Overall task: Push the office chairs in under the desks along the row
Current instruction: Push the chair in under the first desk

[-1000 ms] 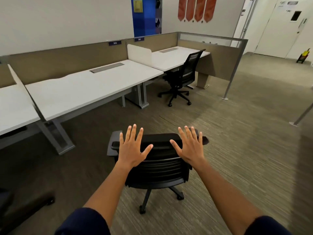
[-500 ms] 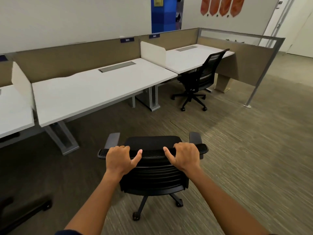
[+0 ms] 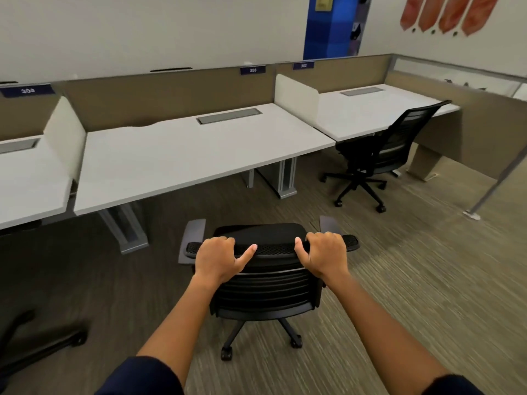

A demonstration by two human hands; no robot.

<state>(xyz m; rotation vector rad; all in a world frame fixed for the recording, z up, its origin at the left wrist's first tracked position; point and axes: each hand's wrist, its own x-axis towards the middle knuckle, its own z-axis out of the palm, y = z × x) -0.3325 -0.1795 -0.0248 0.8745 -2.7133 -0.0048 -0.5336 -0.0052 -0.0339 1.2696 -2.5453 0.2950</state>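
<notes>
A black mesh office chair [image 3: 268, 289] stands on the carpet in front of me, its back toward me, a short way out from the middle white desk [image 3: 182, 155]. My left hand [image 3: 219, 259] grips the left part of the backrest's top edge, fingers curled over it. My right hand [image 3: 325, 256] grips the right part the same way. A second black chair [image 3: 379, 155] stands at the right desk [image 3: 379, 112], its seat partly under the desktop. The chair's grey armrests show on either side of my hands.
Grey desk legs [image 3: 125, 226] stand left of the chair's path and another pair [image 3: 285, 178] to the right. A third chair's base [image 3: 40, 346] lies at the lower left. A partition post [image 3: 490, 189] stands at the right. Low white dividers separate the desks.
My hands went from spread open above the backrest to gripping its top edge. The chair and I have moved closer to the middle desk.
</notes>
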